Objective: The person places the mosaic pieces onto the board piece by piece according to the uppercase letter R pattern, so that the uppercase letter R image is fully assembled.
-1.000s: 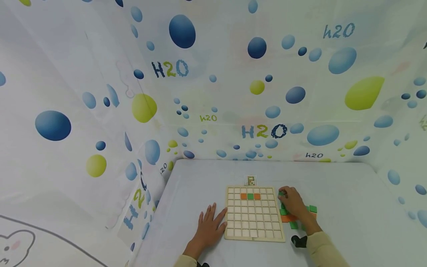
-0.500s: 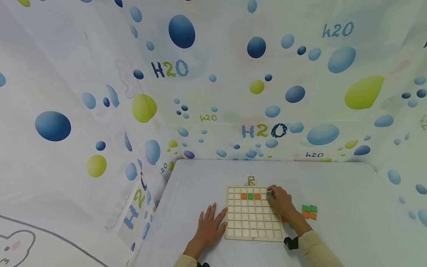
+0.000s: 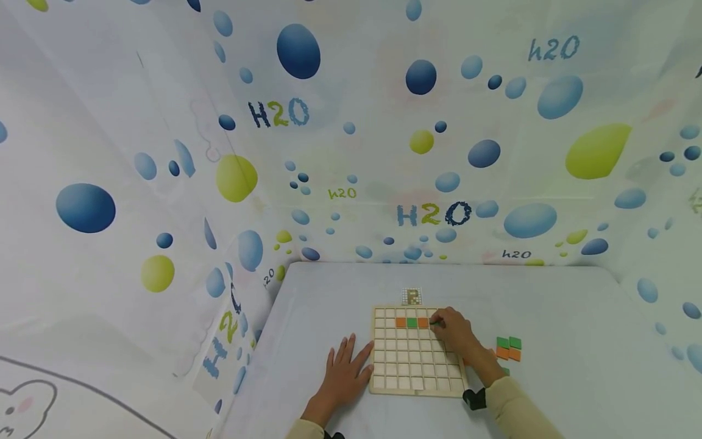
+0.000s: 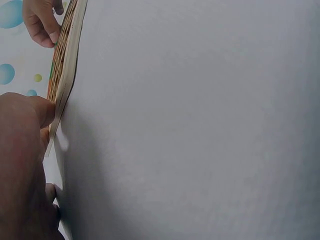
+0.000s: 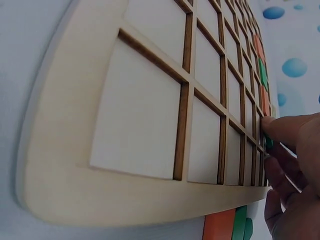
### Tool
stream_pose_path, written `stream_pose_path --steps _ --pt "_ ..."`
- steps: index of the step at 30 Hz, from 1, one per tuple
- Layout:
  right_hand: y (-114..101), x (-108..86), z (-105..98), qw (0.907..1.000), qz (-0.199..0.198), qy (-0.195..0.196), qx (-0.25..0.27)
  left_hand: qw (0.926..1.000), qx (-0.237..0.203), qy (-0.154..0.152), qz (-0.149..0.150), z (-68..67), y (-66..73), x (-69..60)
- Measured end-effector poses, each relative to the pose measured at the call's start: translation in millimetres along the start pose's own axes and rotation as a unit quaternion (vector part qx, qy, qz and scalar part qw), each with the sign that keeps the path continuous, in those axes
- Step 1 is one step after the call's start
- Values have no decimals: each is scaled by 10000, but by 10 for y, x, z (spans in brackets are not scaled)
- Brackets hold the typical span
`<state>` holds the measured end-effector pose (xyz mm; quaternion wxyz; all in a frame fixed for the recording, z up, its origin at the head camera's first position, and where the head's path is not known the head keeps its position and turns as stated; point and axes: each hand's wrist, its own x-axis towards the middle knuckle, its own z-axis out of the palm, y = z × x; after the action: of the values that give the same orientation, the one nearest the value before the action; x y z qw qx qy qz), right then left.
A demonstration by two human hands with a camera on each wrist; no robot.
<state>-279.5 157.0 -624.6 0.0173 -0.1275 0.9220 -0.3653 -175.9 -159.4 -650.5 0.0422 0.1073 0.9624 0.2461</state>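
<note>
A wooden grid board (image 3: 419, 393) lies on the table, with an orange tile (image 3: 401, 323), a green tile (image 3: 412, 323) and another orange tile (image 3: 423, 323) side by side in its second row from the top. My right hand (image 3: 456, 334) pinches a green tile (image 5: 270, 142) at the cell just right of that row of tiles; the fingers hide most of it. My left hand (image 3: 344, 375) lies with fingers spread at the board's left edge. In the left wrist view, the left thumb (image 4: 44, 111) touches the board's rim (image 4: 75, 40).
A small printed pattern card (image 3: 412, 296) lies beyond the board's far edge. Right of the board are loose green tiles (image 3: 515, 342) and orange tiles (image 3: 514, 354), some partly hidden by the right arm. A patterned sheet (image 3: 356, 152) stands behind the white table (image 3: 318, 292).
My right hand has moved left from the loose tiles to the board, carrying a green tile to the second row. The left hand has stayed in place.
</note>
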Motion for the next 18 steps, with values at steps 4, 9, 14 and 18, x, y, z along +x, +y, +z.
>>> stream_pose_path --steps 4,9,14,18 --pt "-20 -10 10 9998 -131 103 -103 10000 25 6 -3 12 -20 -3" --pt "-15 -39 18 9994 -194 227 -166 10000 70 -4 28 19 -37 -10" --pt "9 -42 48 9993 -289 179 -164 10000 66 -43 20 6 -48 -17" --pt "20 -33 73 9994 -253 172 -170 9999 -43 2 106 -17 -42 -41"
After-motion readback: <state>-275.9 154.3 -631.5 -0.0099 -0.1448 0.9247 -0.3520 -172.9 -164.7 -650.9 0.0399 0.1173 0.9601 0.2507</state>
